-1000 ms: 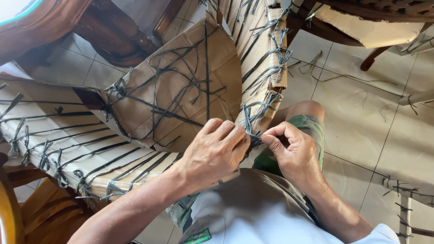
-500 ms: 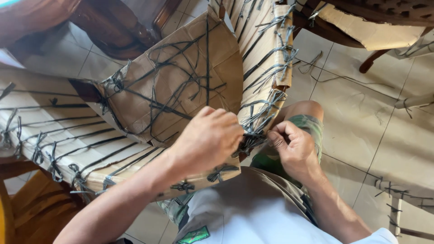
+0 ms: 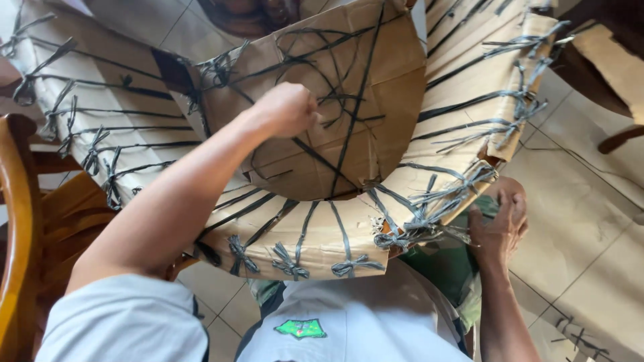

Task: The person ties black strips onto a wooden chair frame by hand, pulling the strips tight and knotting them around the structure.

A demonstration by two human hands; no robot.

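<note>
I see my left hand (image 3: pixel 287 109) fisted, pulling up — apparently on dark strapping (image 3: pixel 349 127), though I can't tell. My right hand (image 3: pixel 500 224) pinches the knot (image 3: pixel 419 231) on the cardboard-wrapped chair (image 3: pixel 376 80). Pull too hard — cardboard may tear.

A curved chair frame wrapped in brown cardboard (image 3: pixel 349 100) rests tilted across the person's lap. Dark grey plastic straps (image 3: pixel 429 214) bind it in rows, knotted along its lower edge with loose frayed ends.

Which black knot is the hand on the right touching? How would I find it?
Start at the big curved thing wrapped in brown cardboard on the person's lap. Follow its near rim towards the right hand, past three small, neat black bows. The messy knot lies just beside that hand's fingers: the thickest, most tangled bunch of black strips on that rim, its loose ends fanning out.
</note>
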